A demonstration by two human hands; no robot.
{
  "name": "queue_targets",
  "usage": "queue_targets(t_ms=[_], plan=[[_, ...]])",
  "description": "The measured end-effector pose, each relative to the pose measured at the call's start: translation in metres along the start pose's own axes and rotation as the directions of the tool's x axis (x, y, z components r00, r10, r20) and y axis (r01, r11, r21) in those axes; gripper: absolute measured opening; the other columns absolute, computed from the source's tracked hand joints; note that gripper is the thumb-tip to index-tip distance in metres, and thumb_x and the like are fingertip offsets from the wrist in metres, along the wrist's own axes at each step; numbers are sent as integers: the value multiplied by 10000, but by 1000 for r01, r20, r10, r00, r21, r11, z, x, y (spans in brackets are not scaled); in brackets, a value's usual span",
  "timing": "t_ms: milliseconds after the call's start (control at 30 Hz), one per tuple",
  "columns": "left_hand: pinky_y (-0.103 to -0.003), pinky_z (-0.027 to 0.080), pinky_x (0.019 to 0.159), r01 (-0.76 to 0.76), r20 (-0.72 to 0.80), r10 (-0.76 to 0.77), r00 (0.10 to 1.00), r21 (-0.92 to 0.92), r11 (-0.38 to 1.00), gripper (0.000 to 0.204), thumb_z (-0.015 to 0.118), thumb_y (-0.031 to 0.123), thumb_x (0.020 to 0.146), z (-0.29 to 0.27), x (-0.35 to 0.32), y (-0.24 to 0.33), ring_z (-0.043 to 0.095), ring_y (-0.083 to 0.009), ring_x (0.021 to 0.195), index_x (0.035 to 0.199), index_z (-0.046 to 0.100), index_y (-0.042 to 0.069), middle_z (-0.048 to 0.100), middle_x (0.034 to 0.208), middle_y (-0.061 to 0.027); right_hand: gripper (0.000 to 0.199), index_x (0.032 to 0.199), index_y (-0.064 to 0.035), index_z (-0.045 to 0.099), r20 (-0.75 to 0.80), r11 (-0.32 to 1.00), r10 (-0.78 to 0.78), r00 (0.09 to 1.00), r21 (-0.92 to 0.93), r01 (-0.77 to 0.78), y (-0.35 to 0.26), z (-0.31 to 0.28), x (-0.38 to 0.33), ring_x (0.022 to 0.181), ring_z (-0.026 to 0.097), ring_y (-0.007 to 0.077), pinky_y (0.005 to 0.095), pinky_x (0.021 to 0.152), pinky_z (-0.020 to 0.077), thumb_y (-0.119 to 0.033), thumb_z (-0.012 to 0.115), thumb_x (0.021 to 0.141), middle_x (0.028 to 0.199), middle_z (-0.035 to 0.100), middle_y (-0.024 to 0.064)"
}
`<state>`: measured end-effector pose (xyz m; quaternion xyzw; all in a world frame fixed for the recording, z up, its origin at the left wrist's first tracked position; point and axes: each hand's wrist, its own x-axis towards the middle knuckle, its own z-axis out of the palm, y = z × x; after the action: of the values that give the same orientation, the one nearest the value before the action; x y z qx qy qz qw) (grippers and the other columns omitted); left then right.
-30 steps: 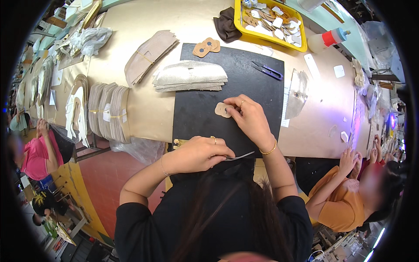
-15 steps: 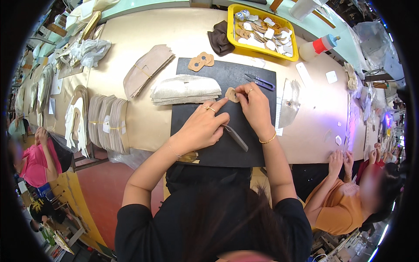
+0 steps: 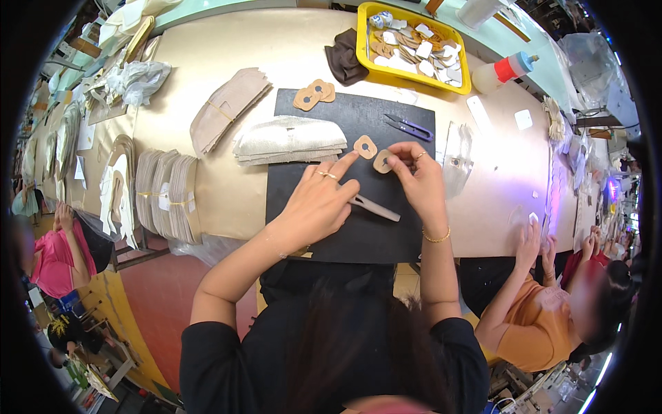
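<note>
My right hand (image 3: pixel 418 172) is closed in a pinch on a small tan patch (image 3: pixel 381 163) with a dark centre, lifted a little over the black mat (image 3: pixel 317 234). My left hand (image 3: pixel 321 200) is curled round a slim, flat grey tool (image 3: pixel 378 208), whose free end sticks out toward the right. Its outstretched index finger touches a second tan patch (image 3: pixel 369 145) with a hole in the middle, lying on the mat. Just left of that is a stack of pale, curved panels (image 3: pixel 293 138). Purple-handled thread snips (image 3: pixel 414 128) lie beyond my right hand.
More tan patches (image 3: pixel 308 99) overlap at the mat's far edge. A yellow tray (image 3: pixel 467 76) of small pieces stands at the back, beside a red-banded bottle (image 3: pixel 507 70). Banded panel bundles (image 3: pixel 165 190) sit at left. A co-worker in orange (image 3: pixel 531 324) works at right.
My right hand has drawn a tan patch right and toward me, away from the one under my left index finger. The grey tool has turned slightly in my left hand.
</note>
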<state>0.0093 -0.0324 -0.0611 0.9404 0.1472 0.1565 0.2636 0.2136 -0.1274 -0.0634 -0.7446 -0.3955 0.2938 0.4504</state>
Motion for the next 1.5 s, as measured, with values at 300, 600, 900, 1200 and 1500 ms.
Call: queue_targets(t_ms=[300, 600, 900, 1200, 1500], plan=[[-377, 460, 905, 56, 191, -21, 981, -179, 982, 172, 727, 48, 790, -18, -66, 24, 648, -206, 1001, 936, 647, 89, 695, 1072, -13, 166, 1032, -53, 712, 329, 956, -179, 927, -163, 243, -10, 49, -44, 836, 686, 276, 376, 773, 548, -78, 723, 869, 908, 689, 100], [-345, 532, 758, 375, 223, -303, 926, -475, 796, 112, 746, 49, 843, -14, -73, 22, 688, -213, 821, 928, 675, 37, 710, 908, -75, 319, 1100, -29, 685, 315, 986, -103, 943, -93, 139, -14, 28, -51, 838, 620, 184, 324, 752, 517, -125, 811, 824, 993, 597, 66], [-219, 517, 577, 689, 443, -579, 685, -653, 315, 199, 773, 151, 911, -15, -45, -4, 666, -69, 663, 1048, 701, 27, 716, 860, -26, 314, 1244, -13, 638, 476, 983, 181, 861, -93, -155, -11, 5, -69, 860, 688, 127, 266, 779, 538, -120, 699, 955, 979, 697, 56], [-208, 517, 522, 677, 410, -574, 709, -625, 389, 314, 778, 150, 906, -15, -31, -9, 690, -83, 644, 1188, 711, 31, 735, 976, -54, 235, 1206, 6, 679, 266, 977, 182, 947, 60, -204, -9, 20, -70, 729, 703, 102, 231, 618, 547, -97, 638, 999, 964, 732, 73], [-208, 520, 524, 684, 396, -591, 703, -605, 409, 311, 778, 141, 901, -9, -32, -15, 687, -95, 631, 1177, 721, 13, 704, 1063, -53, 213, 1130, 4, 721, 191, 996, 81, 978, -47, -73, 7, 27, -69, 746, 684, 92, 237, 607, 559, -75, 724, 932, 969, 723, 62]])
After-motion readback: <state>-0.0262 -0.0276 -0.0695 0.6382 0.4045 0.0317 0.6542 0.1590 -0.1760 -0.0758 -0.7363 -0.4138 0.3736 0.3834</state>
